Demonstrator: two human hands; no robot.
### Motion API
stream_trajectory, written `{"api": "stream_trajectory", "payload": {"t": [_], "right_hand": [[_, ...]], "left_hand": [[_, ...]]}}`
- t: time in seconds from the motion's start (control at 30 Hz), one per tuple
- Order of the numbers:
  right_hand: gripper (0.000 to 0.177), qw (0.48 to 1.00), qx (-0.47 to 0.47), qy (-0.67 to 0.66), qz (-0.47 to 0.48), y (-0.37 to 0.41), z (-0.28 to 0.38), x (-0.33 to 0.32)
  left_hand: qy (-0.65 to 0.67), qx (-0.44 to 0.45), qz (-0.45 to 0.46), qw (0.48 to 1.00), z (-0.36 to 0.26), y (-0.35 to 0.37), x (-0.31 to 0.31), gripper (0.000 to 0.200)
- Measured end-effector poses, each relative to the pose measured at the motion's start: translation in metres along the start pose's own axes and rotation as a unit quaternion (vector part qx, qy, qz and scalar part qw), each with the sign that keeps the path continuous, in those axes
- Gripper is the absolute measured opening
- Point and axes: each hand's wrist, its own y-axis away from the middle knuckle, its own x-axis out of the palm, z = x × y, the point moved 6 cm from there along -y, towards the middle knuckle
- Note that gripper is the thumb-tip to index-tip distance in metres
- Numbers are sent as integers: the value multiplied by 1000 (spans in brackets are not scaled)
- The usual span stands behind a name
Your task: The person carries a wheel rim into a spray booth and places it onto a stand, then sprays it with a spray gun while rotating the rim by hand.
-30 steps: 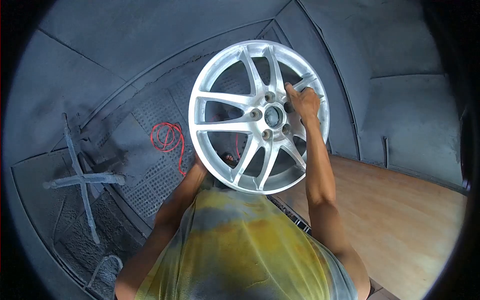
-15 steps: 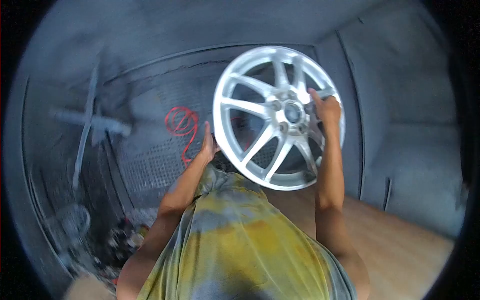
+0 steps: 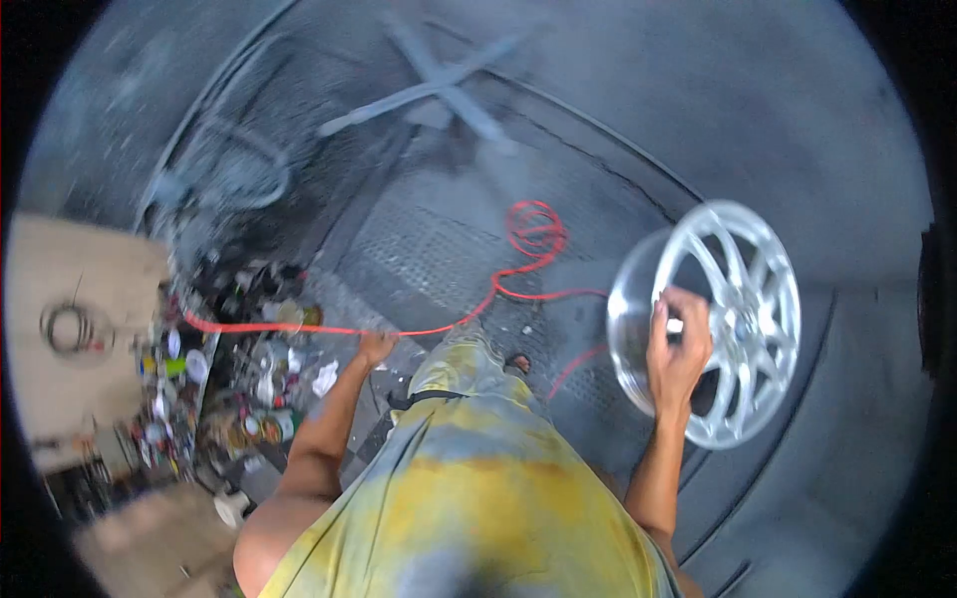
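A silver multi-spoke alloy wheel point(image 3: 781, 239) is held up at the right, tilted so its spoked face turns right and its inner barrel shows. My right hand point(image 3: 681, 337) is closed on the rim's near edge, and a small whitish spot shows by the fingers. To the left, my left hand point(image 3: 376, 347) is low beside my leg, fingers curled at a thin red hose point(image 3: 429, 330). The hose bends slightly at that hand; its fingertips are small and blurred. Part of the hose passes behind the wheel.
A cross-shaped stand point(image 3: 437, 86) is at the back. Loops of red hose point(image 3: 535, 227) lie on the grated floor point(image 3: 419, 244). Cluttered cans and bottles point(image 3: 264, 424) fill the left, beside a brown board point(image 3: 85, 269). A grey wall point(image 3: 847, 179) rises on the right.
The view has swung left, bringing the clutter in. My left hand has left the wheel's side and come down to the hose. The wheel has tilted from face-on to nearly edge-on in my right hand.
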Motion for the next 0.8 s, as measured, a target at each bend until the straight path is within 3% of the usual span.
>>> {"api": "stream_trajectory", "payload": {"t": [0.07,0.1,0.13,0.17,0.2,0.23,0.3,0.33,0.4,0.47,0.5,0.67,0.8], "right_hand": [[9,994,9,-29,101,23,20,42],[9,987,5,-58,152,37,28,63],[10,976,7,-80,201,52,35,82],[11,967,23,-81,241,64,42,101],[12,956,39,-81,280,73,49,120],[13,947,6,-79,310,77,62,138],[14,932,17,-47,359,83,70,177],[15,923,23,-30,382,85,74,198],[16,922,56,-31,381,81,91,226],[15,925,73,-20,372,70,116,252],[16,919,84,-33,383,71,131,265],[18,886,111,-73,444,76,179,318],[22,886,98,-62,449,77,192,346]], "left_hand": [[64,6,-159,985,-40,30,-99,45],[67,15,-252,965,-30,21,-140,42],[87,99,-360,923,-24,16,-188,40],[82,120,-454,879,-37,30,-247,33],[112,93,-478,866,-27,33,-299,29],[91,138,-546,822,-26,45,-352,26],[61,60,-624,777,-2,50,-447,26],[35,18,-672,739,17,51,-487,26],[-11,39,-720,692,46,69,-542,29],[-62,-49,-737,671,100,69,-579,35],[-80,-52,-724,683,132,56,-596,42],[-152,-73,-527,833,242,9,-612,63],[-91,-48,-402,910,259,-12,-624,76]]}}
